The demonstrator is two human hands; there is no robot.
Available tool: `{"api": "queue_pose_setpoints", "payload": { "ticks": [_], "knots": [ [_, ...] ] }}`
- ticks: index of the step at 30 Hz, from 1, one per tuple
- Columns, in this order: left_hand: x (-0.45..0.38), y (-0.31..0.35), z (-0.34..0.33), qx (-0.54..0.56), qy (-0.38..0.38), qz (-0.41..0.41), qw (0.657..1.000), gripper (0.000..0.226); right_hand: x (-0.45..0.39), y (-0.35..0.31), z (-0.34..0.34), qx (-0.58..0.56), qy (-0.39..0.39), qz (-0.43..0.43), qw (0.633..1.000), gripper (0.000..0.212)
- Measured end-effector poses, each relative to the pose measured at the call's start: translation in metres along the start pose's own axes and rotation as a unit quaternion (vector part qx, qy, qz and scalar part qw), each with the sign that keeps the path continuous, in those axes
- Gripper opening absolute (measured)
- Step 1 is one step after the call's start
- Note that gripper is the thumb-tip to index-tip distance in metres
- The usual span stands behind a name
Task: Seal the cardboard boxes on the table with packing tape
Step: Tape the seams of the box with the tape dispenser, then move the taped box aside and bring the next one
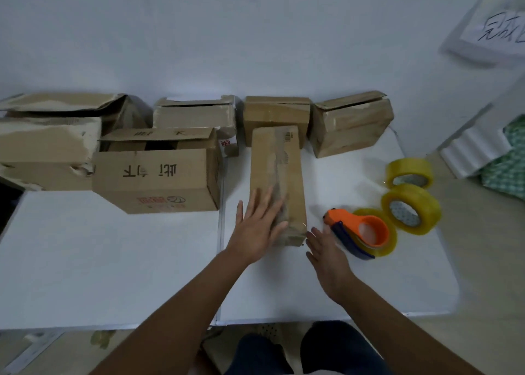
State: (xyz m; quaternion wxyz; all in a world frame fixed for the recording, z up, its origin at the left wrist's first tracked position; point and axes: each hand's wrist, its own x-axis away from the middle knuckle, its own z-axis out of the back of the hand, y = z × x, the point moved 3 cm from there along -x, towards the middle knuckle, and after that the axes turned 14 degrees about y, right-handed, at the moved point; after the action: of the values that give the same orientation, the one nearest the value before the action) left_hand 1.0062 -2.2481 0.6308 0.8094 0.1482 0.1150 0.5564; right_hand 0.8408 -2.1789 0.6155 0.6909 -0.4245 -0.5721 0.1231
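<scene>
While the left hand (260, 227) lies flat, its fingers (265, 201) straight and spread, on the near end of the long narrow brown cardboard box (277, 181), the right hand (326, 251) hovers just right of that box's near corner with fingers loosely extended, holding nothing. This box lies lengthwise at the middle of the white surface (113, 261), running away from the person. A glossy, wrinkled band along its top looks like tape already laid, though blur leaves that uncertain.

The step in hand appears to be pressing the strip down. To do it well, I would keep the palm flat and stroke from the near end toward the far end along the seam, so air is driven out, then fold any overhang over the near edge.

Just right of the box lies the orange and dark blue plastic tape dispenser (359, 234), loaded with a yellowish translucent roll. Further right a yellowish clear packing tape roll (410, 208) leans on edge, with a second yellowish roll (410, 173) lying behind it.

Left of the box sits an open brown carton printed with black characters (159, 181). Beyond that carton a crushed, torn cardboard box (51, 141) sags. Behind the long box three smaller worn brown cartons (277, 116) stand against the pale wall, their flaps loose or ragged.
</scene>
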Motion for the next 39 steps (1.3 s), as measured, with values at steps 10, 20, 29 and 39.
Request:
{"api": "queue_pose_setpoints", "payload": {
  "ticks": [10,20,29,39],
  "knots": [
    [0.018,-0.034,0.016,-0.073,-0.085,-0.060,0.992,0.071,0.001,-0.030,0.018,0.253,-0.185,-0.002,0.950,0.056],
    [0.042,0.022,-0.014,-0.095,-0.057,0.076,0.991,0.087,-0.038,-0.079,0.034,0.240,0.028,0.195,0.951,0.034],
    [0.123,-0.029,0.042,-0.105,0.119,0.143,0.977,0.051,0.019,-0.054,-0.049,0.328,-0.272,0.102,0.899,0.027],
    [0.183,-0.130,0.051,-0.149,0.076,0.280,0.945,0.058,0.018,-0.040,-0.151,0.345,-0.209,0.146,0.903,0.027]
  ]
}}
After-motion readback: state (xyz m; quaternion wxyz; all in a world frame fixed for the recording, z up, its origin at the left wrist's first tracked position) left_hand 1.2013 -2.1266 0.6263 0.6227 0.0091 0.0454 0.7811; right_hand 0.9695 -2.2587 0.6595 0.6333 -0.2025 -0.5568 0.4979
